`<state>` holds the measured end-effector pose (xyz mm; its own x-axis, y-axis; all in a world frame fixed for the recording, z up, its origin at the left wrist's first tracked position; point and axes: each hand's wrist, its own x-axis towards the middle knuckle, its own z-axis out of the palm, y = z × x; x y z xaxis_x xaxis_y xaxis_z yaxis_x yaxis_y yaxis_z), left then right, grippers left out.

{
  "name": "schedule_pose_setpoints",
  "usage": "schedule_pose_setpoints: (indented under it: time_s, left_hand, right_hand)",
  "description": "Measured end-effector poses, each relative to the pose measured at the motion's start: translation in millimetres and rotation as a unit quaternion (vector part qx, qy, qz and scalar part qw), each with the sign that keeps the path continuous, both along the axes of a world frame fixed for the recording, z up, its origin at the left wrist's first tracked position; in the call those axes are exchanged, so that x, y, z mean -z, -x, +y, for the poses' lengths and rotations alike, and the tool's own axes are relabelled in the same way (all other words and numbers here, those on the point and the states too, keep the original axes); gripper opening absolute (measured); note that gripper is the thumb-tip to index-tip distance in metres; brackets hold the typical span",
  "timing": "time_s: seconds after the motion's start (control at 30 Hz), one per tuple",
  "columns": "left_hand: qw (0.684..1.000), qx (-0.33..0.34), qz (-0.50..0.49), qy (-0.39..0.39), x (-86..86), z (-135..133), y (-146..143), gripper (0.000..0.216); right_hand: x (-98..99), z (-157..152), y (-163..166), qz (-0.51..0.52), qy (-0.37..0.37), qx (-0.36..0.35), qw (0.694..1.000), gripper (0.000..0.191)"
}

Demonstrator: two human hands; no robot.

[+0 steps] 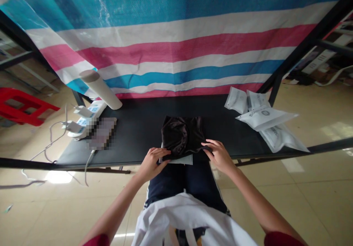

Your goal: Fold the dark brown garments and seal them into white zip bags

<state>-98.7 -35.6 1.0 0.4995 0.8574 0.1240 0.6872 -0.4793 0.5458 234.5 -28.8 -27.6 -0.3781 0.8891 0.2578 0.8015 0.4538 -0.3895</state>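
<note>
Black tabletop (138,128), striped blue-pink-white tarp (176,36) hung behind it, pale tiled floor below.

My left hand (153,162): fingers curled narrow, pinching the near left corner of the dark garment (182,135). My right hand (220,156): fingers laid long over the near right hem, tips on the cloth; thumb hidden, so I cannot tell whether it grips underneath.

Garment sits folded at the near edge of the table, centre, just over my knees. A flat white pouch (179,160) pokes out from beneath its front edge.

Cloth looks glossy and limp. I judge it light, soft and slippery, likely to slump out of its fold. Best taken at the two near corners, along the hem.

Both forearms reach forward, wrists low, hands level with the table edge.

Further out: white packed pouches (261,119) to the right, cardboard tube (100,88) and power strip (82,123) to the left, red stool (19,106) beyond.
</note>
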Motion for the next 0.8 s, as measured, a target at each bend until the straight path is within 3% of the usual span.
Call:
schedule_pose_setpoints:
  time_s: [0.17, 0.27, 0.43, 0.6, 0.7, 0.8]
  left_hand:
    - [0.986, -0.156, -0.066, -0.009, 4.1, 32.1, -12.9, 0.030]
    - [0.975, -0.215, -0.063, 0.009, 8.4, 54.4, -23.6, 0.030]
    - [0.964, -0.254, 0.071, 0.013, 4.2, 73.9, -33.8, 0.023]
    - [0.957, -0.271, 0.099, -0.019, 5.9, 88.9, -23.1, 0.049]
    - [0.956, -0.267, 0.122, 0.021, 12.4, 105.1, -13.4, 0.062]
    - [0.955, -0.241, 0.158, 0.066, 15.6, 118.2, -8.9, 0.061]
  right_hand:
    - [-5.1, 24.6, 13.1, -0.008, 0.005, 0.111, 0.994, 0.050]
    - [-3.1, 36.1, 19.8, -0.018, 0.014, 0.161, 0.987, 0.047]
    - [4.3, 44.7, 25.7, 0.029, 0.019, 0.208, 0.977, 0.024]
    - [0.0, 62.5, 19.1, 0.104, 0.069, 0.236, 0.964, 0.051]
    - [-7.8, 82.0, 16.1, 0.093, 0.122, 0.245, 0.957, 0.062]
    - [-13.5, 100.2, 16.1, 0.058, 0.162, 0.232, 0.957, 0.064]
